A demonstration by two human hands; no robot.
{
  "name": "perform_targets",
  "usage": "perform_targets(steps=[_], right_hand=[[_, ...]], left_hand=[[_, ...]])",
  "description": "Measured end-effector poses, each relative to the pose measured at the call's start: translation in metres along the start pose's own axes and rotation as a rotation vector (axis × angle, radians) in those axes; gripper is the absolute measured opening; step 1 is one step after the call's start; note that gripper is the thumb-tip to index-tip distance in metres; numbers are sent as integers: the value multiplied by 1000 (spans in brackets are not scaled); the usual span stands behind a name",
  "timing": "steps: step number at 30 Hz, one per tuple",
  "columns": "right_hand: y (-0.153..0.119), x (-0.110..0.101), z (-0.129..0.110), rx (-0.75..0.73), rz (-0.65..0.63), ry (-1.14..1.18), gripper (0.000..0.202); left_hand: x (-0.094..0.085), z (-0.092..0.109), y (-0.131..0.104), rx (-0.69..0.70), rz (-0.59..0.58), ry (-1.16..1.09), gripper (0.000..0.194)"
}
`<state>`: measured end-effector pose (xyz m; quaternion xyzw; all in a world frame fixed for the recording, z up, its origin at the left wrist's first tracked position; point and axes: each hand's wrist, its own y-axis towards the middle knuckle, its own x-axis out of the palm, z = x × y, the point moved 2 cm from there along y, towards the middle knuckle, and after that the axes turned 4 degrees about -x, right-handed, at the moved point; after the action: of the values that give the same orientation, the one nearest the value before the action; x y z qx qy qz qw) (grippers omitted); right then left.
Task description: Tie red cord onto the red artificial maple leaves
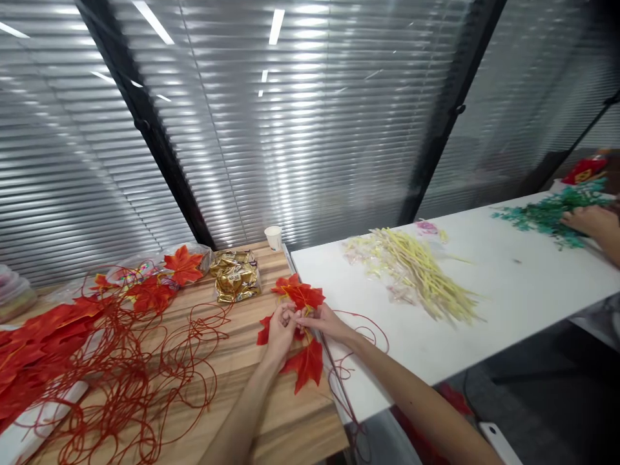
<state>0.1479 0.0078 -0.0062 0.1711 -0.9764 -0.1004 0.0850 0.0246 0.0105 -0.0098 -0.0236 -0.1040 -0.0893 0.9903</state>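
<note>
Left hand [279,328] and right hand [323,321] pinched together on red maple-leaf sprig [299,294], raised above wooden tabletop [252,361] for close fingertip work.

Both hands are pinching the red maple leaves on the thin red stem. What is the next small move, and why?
Probably seat the leaf onto the stem: the left hand and right hand meet fingertip to fingertip at the red maple leaves, with the thin red stem trailing toward the table edge.

A paper cup [274,237] and gold packets [236,276] sit near yellow stems [426,274]; green sprigs [545,214] lie farther right.
</note>
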Motion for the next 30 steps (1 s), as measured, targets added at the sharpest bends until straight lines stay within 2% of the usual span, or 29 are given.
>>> perform_targets(steps=[3,8,13,18,25,30], right_hand=[[-2,-2,-2,51,32,19,23],[-4,-1,-3,142,24,100,35],[1,-1,-1,42,55,155,34],[4,-1,6,12,17,144,25],[6,-3,7,-2,22,118,28],[12,-15,5,-52,153,131,21]], left_hand=[[2,0,-3,-9,-9,-20,31],[0,-1,-3,32,26,-32,30],[-6,-2,0,77,53,22,30],[-7,0,0,100,56,80,29],[-7,11,-7,151,143,213,29],[2,29,-16,99,59,377,27]])
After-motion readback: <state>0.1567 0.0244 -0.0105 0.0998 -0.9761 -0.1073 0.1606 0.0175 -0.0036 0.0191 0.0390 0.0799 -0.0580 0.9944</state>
